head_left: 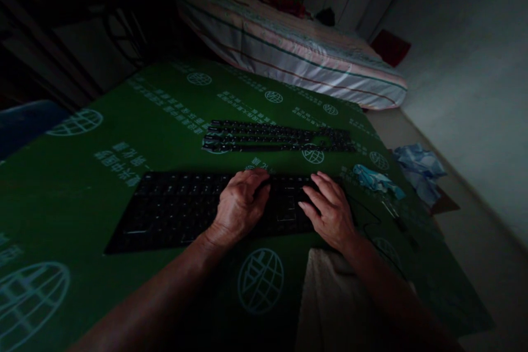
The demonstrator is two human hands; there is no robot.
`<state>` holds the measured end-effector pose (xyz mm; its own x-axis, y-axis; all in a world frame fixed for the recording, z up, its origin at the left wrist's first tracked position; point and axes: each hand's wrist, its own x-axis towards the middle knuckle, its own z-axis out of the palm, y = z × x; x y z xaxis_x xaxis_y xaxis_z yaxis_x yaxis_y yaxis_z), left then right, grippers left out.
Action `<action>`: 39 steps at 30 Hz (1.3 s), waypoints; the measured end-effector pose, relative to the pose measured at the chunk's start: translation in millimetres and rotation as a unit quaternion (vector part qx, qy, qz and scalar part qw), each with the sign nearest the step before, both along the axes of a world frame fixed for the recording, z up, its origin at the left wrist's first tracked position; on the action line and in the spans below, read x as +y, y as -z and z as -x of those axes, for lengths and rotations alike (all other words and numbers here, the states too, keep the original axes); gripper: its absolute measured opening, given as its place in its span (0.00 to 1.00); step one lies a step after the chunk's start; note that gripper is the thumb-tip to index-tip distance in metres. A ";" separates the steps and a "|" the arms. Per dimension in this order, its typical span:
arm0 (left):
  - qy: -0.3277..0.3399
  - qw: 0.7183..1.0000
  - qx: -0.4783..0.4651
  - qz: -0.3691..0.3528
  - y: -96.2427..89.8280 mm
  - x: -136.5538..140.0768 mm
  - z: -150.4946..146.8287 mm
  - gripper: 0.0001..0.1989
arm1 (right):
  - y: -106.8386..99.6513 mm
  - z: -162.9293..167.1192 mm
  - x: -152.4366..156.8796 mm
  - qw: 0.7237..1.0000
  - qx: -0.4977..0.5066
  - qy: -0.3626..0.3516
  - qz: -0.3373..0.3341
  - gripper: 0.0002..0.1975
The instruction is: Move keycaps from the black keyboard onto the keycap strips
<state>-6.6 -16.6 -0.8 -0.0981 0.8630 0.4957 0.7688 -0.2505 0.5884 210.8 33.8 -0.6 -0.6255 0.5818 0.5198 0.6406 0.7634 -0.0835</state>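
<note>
A black keyboard (177, 209) lies on the green table, slightly skewed. My left hand (241, 201) is over its middle, fingers curled down and drawn together against the keys; what they hold, if anything, is hidden. On the keyboard's right part rests my right hand (330, 206), its fingers spread and touching the surface. Behind the keyboard, loose black keycaps (256, 135) are laid out in several rows. It is too dim to tell which keys are in place.
The green table cover (103, 280) has white globe prints. Crumpled blue cloth (377, 180), a thin tool (391, 209) and a dark cable (373, 223) lie at right. A beige cloth (325, 297) is under my right forearm. A bed (297, 60) stands beyond; more crumpled cloth (421, 165) lies past the right edge.
</note>
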 end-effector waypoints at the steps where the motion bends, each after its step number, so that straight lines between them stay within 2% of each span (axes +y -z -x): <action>1: -0.001 1.000 -0.001 -0.001 0.0 0.0 0.0 0.12 | 0.2 1.5 -0.8 1.000 -0.006 -0.001 0.004 0.13; 12: 0.002 1.000 0.002 -0.007 -1.2 -0.9 2.8 0.11 | -5.8 -3.0 2.9 0.999 0.025 0.019 0.008 0.11; 21: -0.004 0.998 0.047 -0.042 1.7 -1.3 5.0 0.11 | -35.0 -22.0 23.9 0.999 0.017 0.026 -0.012 0.10; 28: -0.008 0.994 0.088 -0.067 1.3 -1.3 7.7 0.10 | -48.7 -29.5 65.2 0.999 -0.005 0.044 0.006 0.10; 39: -0.007 0.990 0.110 -0.092 2.3 -0.9 10.4 0.09 | -31.8 -19.9 149.6 0.990 -0.046 0.115 0.060 0.09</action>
<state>-17.0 -17.4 -3.1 0.0175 0.7557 0.6547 0.8777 -0.3253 0.3520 230.7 183.4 31.2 -0.5106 0.7690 0.3847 0.8060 0.5838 -0.0973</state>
